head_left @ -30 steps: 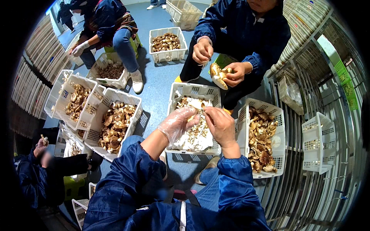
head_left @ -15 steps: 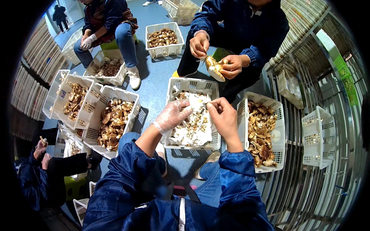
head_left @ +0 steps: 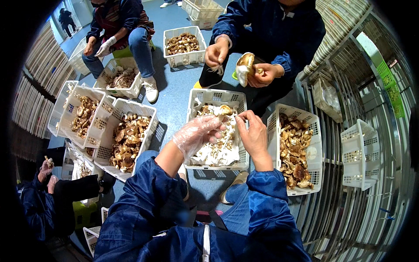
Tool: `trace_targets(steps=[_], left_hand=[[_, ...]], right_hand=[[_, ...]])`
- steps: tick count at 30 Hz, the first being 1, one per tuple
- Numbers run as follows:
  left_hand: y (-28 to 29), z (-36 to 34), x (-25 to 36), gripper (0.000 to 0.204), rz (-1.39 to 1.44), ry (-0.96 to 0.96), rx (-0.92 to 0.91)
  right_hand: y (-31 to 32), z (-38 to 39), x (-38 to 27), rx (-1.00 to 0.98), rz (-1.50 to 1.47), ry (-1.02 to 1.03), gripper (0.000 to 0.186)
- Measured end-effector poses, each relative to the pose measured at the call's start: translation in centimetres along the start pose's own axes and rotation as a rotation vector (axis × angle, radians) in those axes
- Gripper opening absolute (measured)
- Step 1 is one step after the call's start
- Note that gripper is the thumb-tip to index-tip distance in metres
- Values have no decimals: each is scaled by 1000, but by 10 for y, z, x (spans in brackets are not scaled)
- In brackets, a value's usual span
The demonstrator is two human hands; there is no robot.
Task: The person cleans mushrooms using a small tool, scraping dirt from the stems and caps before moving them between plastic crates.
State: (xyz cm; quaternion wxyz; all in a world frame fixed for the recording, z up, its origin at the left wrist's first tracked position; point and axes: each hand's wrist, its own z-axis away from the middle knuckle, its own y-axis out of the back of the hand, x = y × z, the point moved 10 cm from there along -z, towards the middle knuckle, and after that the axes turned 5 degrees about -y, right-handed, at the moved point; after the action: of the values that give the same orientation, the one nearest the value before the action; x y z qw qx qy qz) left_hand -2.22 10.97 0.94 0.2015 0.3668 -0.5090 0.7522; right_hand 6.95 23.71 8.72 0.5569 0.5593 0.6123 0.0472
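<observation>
In a clear plastic glove, my left hand [head_left: 204, 131] is closed on a mushroom [head_left: 225, 109], whose tan cap shows beyond the fingertips. My bare right hand [head_left: 253, 133] pinches with thumb and forefinger just right of it; whatever lies in that pinch is too small to make out. Both hands are over a white perforated crate [head_left: 209, 167] lined with white sheeting and strewn with pale trimmings [head_left: 221, 146]. To the right stands another crate [head_left: 315, 157] of brown mushrooms [head_left: 294, 148]. A crate [head_left: 150, 122] at my left also holds brown mushrooms [head_left: 128, 142].
Opposite me, a person holds a large mushroom [head_left: 245, 67]. Another person sits at the far left behind a crate [head_left: 131, 91] of trimmings. A further mushroom crate [head_left: 185, 58] stands on the blue floor [head_left: 172, 96]. Metal racks [head_left: 345, 209] line the right side, with an upright white crate [head_left: 360, 155].
The mushroom in my left hand has turned, its tan cap now showing where a pale side did. The person opposite has drawn one hand away from their mushroom.
</observation>
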Motion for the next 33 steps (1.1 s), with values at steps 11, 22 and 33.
trace_targets(steps=[11,22,33], left_hand=[[13,-6,-5,31,-129,-2,86],[23,-6,7,31,-487,-103,96],[20,-3,1,33,-479,-50,5]], right_hand=[[1,1,3,-32,-119,-88,12],[14,11,-50,46,-46,359,16],[10,10,-52,51,-6,370,13]])
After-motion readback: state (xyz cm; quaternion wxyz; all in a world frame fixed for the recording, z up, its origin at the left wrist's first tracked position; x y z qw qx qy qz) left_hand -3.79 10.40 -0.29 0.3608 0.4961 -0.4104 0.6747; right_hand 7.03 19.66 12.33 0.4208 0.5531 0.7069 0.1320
